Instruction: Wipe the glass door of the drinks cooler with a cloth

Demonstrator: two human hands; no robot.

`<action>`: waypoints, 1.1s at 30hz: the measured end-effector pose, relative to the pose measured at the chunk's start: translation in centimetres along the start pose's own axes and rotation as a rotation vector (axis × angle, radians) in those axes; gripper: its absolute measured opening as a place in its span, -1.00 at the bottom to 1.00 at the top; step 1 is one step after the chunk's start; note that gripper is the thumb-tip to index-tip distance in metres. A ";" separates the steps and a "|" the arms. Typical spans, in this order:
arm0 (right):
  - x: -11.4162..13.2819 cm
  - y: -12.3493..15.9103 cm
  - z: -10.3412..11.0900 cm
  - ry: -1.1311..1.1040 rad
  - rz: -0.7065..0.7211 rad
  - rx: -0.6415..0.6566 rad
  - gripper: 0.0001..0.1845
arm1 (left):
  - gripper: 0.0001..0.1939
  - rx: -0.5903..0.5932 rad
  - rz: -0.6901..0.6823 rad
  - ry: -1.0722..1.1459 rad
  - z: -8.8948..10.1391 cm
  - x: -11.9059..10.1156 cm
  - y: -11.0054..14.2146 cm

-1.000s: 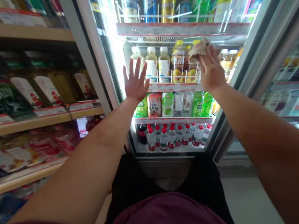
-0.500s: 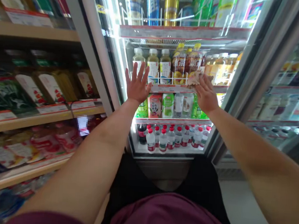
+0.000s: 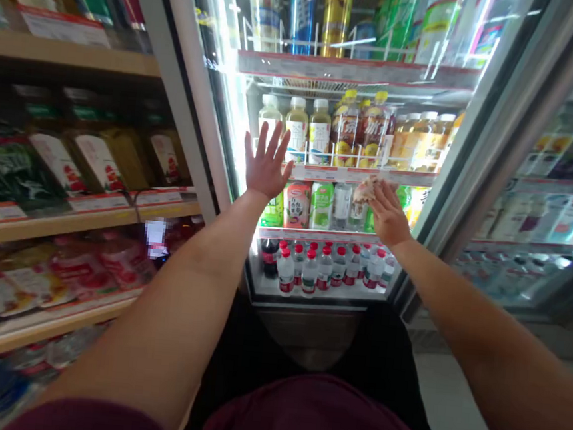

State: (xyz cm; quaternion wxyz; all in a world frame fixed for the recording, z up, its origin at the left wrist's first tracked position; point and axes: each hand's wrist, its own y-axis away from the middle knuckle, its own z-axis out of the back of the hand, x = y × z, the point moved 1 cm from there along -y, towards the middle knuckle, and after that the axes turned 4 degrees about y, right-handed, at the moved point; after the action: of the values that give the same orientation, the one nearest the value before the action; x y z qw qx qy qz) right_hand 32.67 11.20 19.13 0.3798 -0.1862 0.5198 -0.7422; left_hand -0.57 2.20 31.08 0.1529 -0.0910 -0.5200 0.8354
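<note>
My left hand [image 3: 267,165] lies flat with its fingers spread against the glass door [image 3: 309,304] of a lit drinks fridge. To its right, my right hand [image 3: 388,210] presses a crumpled, pale brownish cloth [image 3: 368,189] to the same glass, in front of the lower bottle shelf. The cloth sticks out beyond the fingertips, and part of it is hidden under the hand. Behind the glass stand tea bottles [image 3: 320,131], brown bottles with yellow caps [image 3: 347,130] and small red-capped water bottles [image 3: 310,270].
Wooden shelves [image 3: 55,218] with bottled drinks run along the left. The metal door frame [image 3: 498,146] rises at the right, with another fridge section [image 3: 529,196] of bottles beyond it. My knees are close to the fridge base.
My right hand has slid down the glass with the cloth, from the middle shelf's rail to the shelf below. My left hand stays in place on the glass.
</note>
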 end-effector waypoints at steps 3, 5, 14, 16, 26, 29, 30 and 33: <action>0.2 0.9 -0.2 0.001 0.016 0.027 -0.56 | -0.31 -0.005 0.002 -0.019 0.0 -0.1 0.0; 0.4 1.6 -0.3 0.003 0.030 0.044 -0.57 | -0.31 -0.013 -0.002 -0.030 0.0 0.0 0.0; 1.2 4.7 -1.1 0.009 0.083 0.086 -0.49 | -0.32 -0.020 -0.003 -0.015 -0.3 0.4 0.0; 1.3 5.1 -1.2 0.001 0.082 0.107 -0.46 | -0.33 -0.024 -0.003 -0.005 -0.3 0.4 0.0; 2.0 7.3 -1.7 0.003 0.127 0.183 -0.41 | -0.32 -0.032 -0.015 -0.025 -0.3 0.4 0.0; 2.2 8.6 -2.2 -0.014 0.144 0.224 -0.37 | -0.32 -0.042 -0.010 -0.026 -0.2 0.3 0.0; 2.3 9.0 -2.4 -0.014 0.154 0.245 -0.36 | -0.32 -0.045 -0.010 -0.028 -0.2 0.2 0.0; 2.6 10.4 -2.9 -0.001 0.193 0.316 -0.32 | -0.31 -0.044 -0.011 -0.034 -0.2 0.3 0.0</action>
State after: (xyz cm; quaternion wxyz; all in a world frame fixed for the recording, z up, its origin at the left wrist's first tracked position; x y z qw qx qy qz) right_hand 32.95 9.28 8.17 0.4740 -0.0740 0.4120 -0.7746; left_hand -0.77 2.47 30.97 0.1466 -0.0773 -0.5410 0.8245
